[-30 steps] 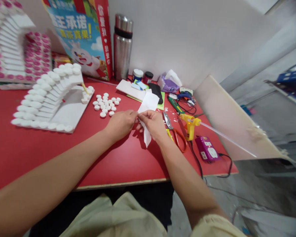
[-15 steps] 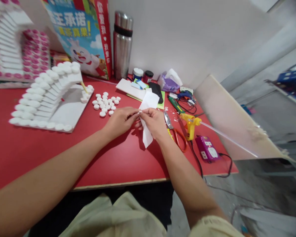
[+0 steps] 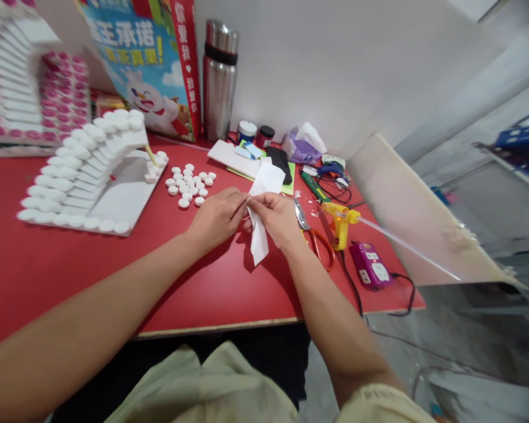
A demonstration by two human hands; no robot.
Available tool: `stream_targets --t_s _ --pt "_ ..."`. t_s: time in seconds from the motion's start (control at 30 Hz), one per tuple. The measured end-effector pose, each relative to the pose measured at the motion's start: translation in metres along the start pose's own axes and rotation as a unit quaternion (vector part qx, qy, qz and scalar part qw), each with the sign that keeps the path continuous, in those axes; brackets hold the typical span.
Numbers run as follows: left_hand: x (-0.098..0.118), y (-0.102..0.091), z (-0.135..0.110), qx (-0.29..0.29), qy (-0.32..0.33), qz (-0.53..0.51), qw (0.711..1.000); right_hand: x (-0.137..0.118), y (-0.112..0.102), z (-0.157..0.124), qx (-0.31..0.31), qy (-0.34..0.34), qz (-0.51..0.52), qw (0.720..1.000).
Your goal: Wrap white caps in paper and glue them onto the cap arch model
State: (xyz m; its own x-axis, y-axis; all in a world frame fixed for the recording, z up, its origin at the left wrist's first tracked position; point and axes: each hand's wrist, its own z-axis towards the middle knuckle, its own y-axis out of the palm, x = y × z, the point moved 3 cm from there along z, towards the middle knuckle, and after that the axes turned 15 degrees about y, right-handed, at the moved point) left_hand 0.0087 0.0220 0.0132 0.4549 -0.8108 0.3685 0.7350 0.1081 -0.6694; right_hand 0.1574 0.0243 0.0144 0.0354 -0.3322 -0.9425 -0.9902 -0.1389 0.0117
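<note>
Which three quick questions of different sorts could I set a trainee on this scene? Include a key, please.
1. Multiple choice: which of these is nearest the left hand?
a) the loose white discs
b) the purple socket box
c) the green-handled tool

2. True or false: the right hand touches the white paper, with its fingertips close to the left hand's.

3. Fill in the missing word: the yellow glue gun rests on a table coloured ____.

Key: 1. a; 2. true; 3. red
</note>
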Motion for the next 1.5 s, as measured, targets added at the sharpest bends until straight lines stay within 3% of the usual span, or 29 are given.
stream_targets --t_s 0.2,0.57,0.73,0.93,1.23,1.37,1.5 --pt "-0.001 -0.003 0.001 0.040 -0.037 -0.037 0.998 -0.002 -0.002 0.003 0.039 -0.070 -0.081 0.993" --pt "-0.004 -0.003 0.001 0.059 -0.043 -0.035 0.997 -0.002 -0.003 0.003 0.050 -0.078 -0.090 0.992" --pt "-0.005 -0.004 0.000 0.045 -0.040 -0.016 0.998 -0.002 -0.005 0.003 0.073 -0.100 -0.144 0.982" --pt "0.004 -0.003 0.002 -0.003 0.016 0.086 0.996 -0.001 -0.002 0.001 0.128 -0.121 -0.207 0.962" --pt "0.002 -0.003 0.006 -0.070 0.070 0.110 0.989 0.000 -0.001 0.000 0.034 -0.051 -0.069 0.996" --pt "0.000 -0.005 0.006 -0.046 0.074 0.056 0.995 -0.001 -0.001 -0.001 0.005 -0.040 -0.031 0.999" --pt "-0.002 -0.008 0.004 0.018 0.086 -0.011 0.996 -0.004 -0.001 -0.004 0.002 -0.032 -0.012 0.999"
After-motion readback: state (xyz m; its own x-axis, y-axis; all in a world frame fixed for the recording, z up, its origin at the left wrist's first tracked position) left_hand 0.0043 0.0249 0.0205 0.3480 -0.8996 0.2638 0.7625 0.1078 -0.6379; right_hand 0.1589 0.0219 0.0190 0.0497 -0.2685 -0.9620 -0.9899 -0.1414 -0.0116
